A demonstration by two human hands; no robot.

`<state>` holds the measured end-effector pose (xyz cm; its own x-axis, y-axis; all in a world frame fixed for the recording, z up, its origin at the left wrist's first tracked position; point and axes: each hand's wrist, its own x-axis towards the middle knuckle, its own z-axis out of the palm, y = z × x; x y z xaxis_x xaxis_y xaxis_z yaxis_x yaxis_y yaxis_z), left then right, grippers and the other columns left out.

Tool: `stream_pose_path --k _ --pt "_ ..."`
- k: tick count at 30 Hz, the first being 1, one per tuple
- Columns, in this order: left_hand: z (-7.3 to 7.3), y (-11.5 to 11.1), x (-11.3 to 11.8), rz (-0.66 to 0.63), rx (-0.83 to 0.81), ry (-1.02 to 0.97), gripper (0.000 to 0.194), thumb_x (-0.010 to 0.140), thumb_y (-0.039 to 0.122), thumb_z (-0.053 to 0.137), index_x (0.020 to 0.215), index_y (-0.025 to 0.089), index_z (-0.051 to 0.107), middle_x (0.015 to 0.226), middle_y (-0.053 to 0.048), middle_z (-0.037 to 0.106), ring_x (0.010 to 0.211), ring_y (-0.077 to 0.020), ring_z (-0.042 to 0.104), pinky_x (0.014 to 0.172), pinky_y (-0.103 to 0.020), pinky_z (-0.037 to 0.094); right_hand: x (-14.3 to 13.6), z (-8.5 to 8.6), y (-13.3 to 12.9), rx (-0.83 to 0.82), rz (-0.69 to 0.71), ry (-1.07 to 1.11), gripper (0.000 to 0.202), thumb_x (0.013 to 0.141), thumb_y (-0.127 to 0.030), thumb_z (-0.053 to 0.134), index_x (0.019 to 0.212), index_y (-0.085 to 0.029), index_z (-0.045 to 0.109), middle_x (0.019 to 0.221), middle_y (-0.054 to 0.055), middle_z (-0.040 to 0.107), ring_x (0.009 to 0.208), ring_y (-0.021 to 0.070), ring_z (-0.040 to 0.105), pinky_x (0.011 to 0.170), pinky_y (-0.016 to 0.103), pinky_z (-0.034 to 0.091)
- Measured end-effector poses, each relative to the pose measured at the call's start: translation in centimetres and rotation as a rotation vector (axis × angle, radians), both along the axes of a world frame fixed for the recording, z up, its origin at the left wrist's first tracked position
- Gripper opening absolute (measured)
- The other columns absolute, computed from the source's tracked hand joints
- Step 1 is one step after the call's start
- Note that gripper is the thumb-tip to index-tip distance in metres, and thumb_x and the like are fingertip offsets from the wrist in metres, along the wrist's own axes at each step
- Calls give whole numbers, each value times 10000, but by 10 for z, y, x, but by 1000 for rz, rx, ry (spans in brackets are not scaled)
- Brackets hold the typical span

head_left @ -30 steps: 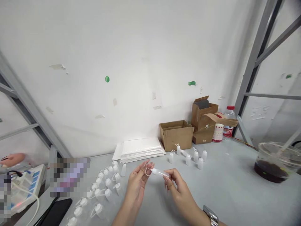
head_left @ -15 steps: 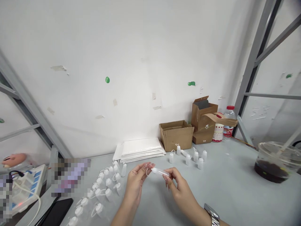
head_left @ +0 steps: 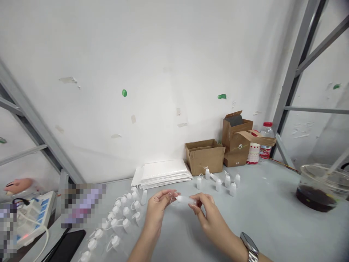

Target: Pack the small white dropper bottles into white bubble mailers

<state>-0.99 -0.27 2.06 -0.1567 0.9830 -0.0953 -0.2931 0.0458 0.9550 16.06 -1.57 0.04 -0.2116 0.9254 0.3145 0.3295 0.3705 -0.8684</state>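
Observation:
A small translucent squeeze bottle (head_left: 185, 199) with a white cap and a looped strap lies nearly level between my hands, over the table. My left hand (head_left: 160, 205) pinches its cap end, by the loop. The bottle's base end is between the thumb and fingers of my right hand (head_left: 205, 211), which has a watch on its wrist. To the left stand several similar small bottles (head_left: 125, 225) with white caps, in loose rows. Another group of such bottles (head_left: 218, 185) is beyond my right hand, one of them lying over.
Against the wall are a stack of white envelopes (head_left: 165, 174), an open cardboard box (head_left: 205, 160) and a brown paper bag (head_left: 236, 145). A cup of dark drink (head_left: 316, 196) stands at right. On the left lie a black phone (head_left: 67, 245) and a power strip (head_left: 40, 214).
The bottle has turned slightly toward level in my fingers, and my right hand has shifted a little, its wrist rolling so that more of the watch face shows. The other things stay put.

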Motion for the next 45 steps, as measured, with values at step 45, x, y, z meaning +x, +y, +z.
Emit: stream_pose_path --k 45 --pt "-25 54 -11 212 432 1330 339 813 221 461 1117 121 574 1318 -135 469 1276 -248 333 1057 -436 256 -2 -17 29 -198 24 221 337 824 -525 388 876 -199 459 672 0 546 584 150 513 571 268 421"
